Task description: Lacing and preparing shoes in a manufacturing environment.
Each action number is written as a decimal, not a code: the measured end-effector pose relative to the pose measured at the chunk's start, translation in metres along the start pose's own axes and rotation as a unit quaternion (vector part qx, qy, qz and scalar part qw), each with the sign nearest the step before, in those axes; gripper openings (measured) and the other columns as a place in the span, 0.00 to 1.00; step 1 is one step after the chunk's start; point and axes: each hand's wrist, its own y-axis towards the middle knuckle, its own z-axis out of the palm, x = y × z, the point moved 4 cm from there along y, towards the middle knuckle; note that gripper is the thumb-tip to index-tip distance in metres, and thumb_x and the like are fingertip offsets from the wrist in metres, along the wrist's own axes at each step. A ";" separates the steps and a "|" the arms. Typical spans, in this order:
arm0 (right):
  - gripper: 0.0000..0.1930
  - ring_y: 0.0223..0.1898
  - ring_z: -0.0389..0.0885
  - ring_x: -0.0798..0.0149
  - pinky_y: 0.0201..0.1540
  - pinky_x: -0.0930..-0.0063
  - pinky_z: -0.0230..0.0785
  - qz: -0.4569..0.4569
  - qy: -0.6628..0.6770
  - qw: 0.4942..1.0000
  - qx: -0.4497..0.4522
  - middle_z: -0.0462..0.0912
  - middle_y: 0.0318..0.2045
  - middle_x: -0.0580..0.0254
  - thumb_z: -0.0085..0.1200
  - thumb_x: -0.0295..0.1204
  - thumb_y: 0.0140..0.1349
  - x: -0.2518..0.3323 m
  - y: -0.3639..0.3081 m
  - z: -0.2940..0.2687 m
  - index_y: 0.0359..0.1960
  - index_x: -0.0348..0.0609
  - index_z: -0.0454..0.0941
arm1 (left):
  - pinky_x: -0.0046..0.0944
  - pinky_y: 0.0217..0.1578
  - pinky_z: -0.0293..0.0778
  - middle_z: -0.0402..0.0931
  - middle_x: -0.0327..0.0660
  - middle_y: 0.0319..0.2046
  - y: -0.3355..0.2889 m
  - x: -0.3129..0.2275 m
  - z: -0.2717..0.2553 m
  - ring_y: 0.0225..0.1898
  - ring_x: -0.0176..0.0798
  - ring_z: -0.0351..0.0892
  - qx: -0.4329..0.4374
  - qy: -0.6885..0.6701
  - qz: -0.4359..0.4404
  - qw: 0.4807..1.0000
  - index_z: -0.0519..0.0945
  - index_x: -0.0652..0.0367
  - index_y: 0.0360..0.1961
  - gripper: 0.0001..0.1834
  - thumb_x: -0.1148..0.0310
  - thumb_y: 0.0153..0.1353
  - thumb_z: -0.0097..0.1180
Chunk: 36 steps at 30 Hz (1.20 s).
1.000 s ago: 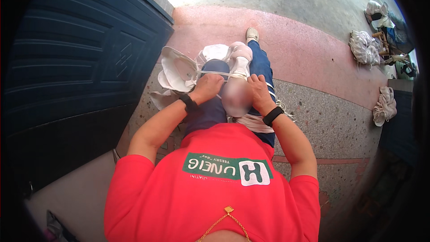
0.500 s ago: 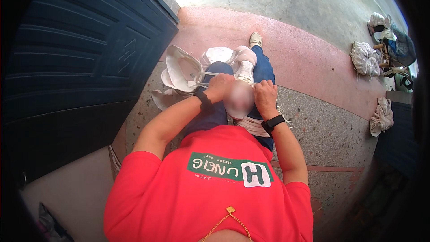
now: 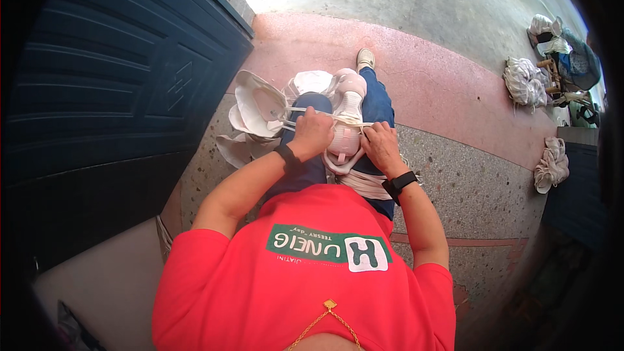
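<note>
Across my lap lies a pink and white shoe upper (image 3: 346,142), with a small pink tab at its near end. A pale strip like a lace (image 3: 339,119) runs over its middle. My left hand (image 3: 313,134) is closed on this lace at the upper's left side. Closed too, my right hand (image 3: 382,147) pinches the lace's other end at the right side. Beyond them, a paler tongue-like part (image 3: 351,104) stretches toward my knees. More white and pink uppers (image 3: 260,104) hang beside my left leg, with loops of lace trailing from them.
A dark blue panelled door (image 3: 117,78) stands at the left. Bundles of white uppers (image 3: 525,83) lie on the floor at the right, near a blue and wooden item (image 3: 577,65). Another pale bundle (image 3: 552,166) sits closer. Speckled flooring (image 3: 455,162) meets a pink strip (image 3: 435,71).
My hands have drawn slightly farther apart, the left one shifting left with the lace stretched between them. The upper shows more clearly now; it was blurred before.
</note>
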 end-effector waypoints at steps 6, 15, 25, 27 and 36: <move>0.05 0.41 0.78 0.51 0.48 0.54 0.68 -0.003 0.067 0.995 -0.080 0.82 0.34 0.57 0.57 0.30 0.61 0.002 -0.007 -0.002 0.35 0.44 0.83 | 0.51 0.47 0.77 0.82 0.47 0.39 0.046 -0.025 -0.015 0.48 0.54 0.77 0.015 -0.067 0.087 0.994 0.87 0.58 0.35 0.09 0.67 0.53 0.66; 0.10 0.44 0.79 0.53 0.47 0.62 0.70 -0.044 -0.076 0.996 -0.001 0.82 0.37 0.58 0.55 0.27 0.58 0.022 0.005 -0.003 0.42 0.42 0.80 | 0.41 0.37 0.79 0.85 0.48 0.33 0.087 -0.028 0.016 0.38 0.50 0.84 0.176 -0.222 0.081 0.956 0.86 0.62 0.34 0.09 0.73 0.50 0.64; 0.07 0.38 0.81 0.54 0.44 0.63 0.72 -0.047 0.261 0.938 -0.224 0.81 0.34 0.57 0.51 0.15 0.57 0.056 0.050 -0.166 0.34 0.39 0.77 | 0.29 0.28 0.71 0.81 0.40 0.28 0.104 -0.019 0.018 0.29 0.30 0.79 0.303 -0.500 -0.204 0.785 0.81 0.62 0.42 0.19 0.72 0.49 0.75; 0.06 0.32 0.82 0.64 0.42 0.71 0.74 -0.076 0.457 0.825 -0.325 0.83 0.32 0.58 0.47 0.17 0.64 0.055 0.054 -0.271 0.36 0.37 0.78 | 0.38 0.28 0.76 0.84 0.46 0.28 0.098 -0.028 0.019 0.28 0.39 0.83 0.289 -0.443 -0.202 0.824 0.83 0.60 0.29 0.11 0.73 0.47 0.75; 0.09 0.23 0.62 0.76 0.27 0.79 0.59 0.084 0.564 0.684 -0.455 0.64 0.20 0.72 0.48 0.27 0.76 -0.074 -0.016 -0.347 0.52 0.36 0.72 | 0.46 0.38 0.80 0.82 0.49 0.34 0.045 -0.030 -0.008 0.43 0.53 0.82 0.155 0.056 0.089 0.982 0.88 0.60 0.35 0.09 0.71 0.55 0.61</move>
